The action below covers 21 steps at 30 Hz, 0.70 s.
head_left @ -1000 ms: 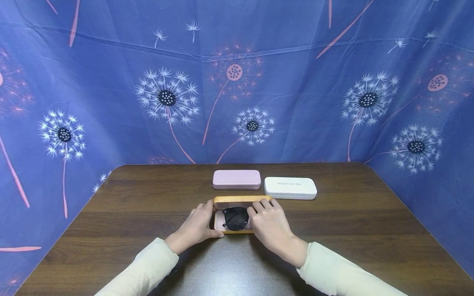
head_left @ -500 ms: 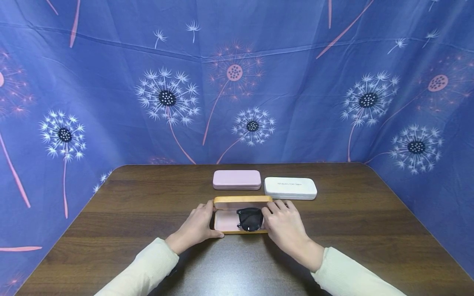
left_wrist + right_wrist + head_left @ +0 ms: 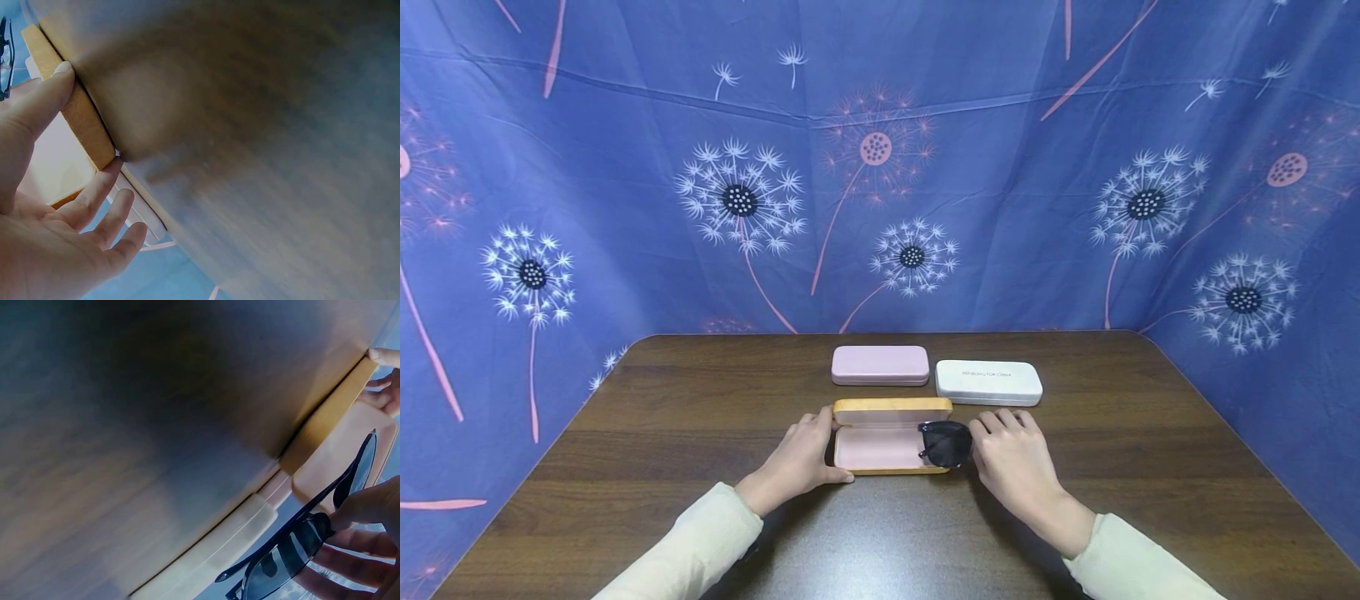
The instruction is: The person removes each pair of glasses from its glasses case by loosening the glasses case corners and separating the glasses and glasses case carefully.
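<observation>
Glasses (image 3: 946, 444) off the lining, orange case (image 3: 876, 450) with its lid (image 3: 892, 404) up

You have the glasses pinched between the thumb and fingers of your right hand (image 3: 1013, 454), held at the right end of the orange case: part of them lies over the pink lining, part sticks out past the rim. The right wrist view shows them raised above the table (image 3: 700, 400); whether any bit touches the case, you cannot tell from here. Your left hand (image 3: 797, 450) holds the case by its left end, thumb on the front wall and a finger at the end corner, the other fingers spread apart from it.

As far along as it looks, I would judge the lift done and the sideways carry about halfway, since the glasses are not fully past the case. What seems left is to bring them clear of it; the lid is not yet down, and your right hand has not let go.

Behind, the pink case (image 3: 880, 365) and the white case (image 3: 988, 381) sit closed, side by side, near your work but untouched.

As for writing, the white case carries one line of small dark capitals on top, too blurred to read surely, though the middle word may be "FOR". You can make out no brand or label on the glasses, the pink case or the orange one
</observation>
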Tool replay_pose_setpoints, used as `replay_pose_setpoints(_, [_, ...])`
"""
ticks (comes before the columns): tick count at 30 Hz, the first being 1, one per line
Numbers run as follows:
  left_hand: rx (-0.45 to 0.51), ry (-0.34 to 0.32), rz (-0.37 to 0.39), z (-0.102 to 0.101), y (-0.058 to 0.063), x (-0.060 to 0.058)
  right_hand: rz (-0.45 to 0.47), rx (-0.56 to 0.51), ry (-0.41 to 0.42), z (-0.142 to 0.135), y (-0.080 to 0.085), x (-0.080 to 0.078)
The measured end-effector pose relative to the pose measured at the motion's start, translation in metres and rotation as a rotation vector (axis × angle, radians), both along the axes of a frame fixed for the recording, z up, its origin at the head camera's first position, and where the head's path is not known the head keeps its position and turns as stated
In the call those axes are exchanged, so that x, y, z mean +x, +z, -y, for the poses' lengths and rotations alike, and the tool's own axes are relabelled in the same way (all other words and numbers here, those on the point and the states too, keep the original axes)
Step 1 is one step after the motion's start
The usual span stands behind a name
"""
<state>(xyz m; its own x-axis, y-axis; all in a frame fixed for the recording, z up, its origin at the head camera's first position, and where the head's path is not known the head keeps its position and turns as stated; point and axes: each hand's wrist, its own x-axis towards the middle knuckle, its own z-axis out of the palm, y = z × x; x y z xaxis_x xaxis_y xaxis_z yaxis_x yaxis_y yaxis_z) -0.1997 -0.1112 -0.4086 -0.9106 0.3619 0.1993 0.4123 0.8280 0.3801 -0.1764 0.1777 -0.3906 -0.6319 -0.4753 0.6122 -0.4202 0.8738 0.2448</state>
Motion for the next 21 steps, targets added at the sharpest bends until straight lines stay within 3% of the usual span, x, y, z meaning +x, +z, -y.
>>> replay_pose_setpoints(21, [0.006, -0.010, 0.002, 0.001, 0.000, -0.001, 0.038, 0.009, -0.108, -0.043, -0.003, -0.011])
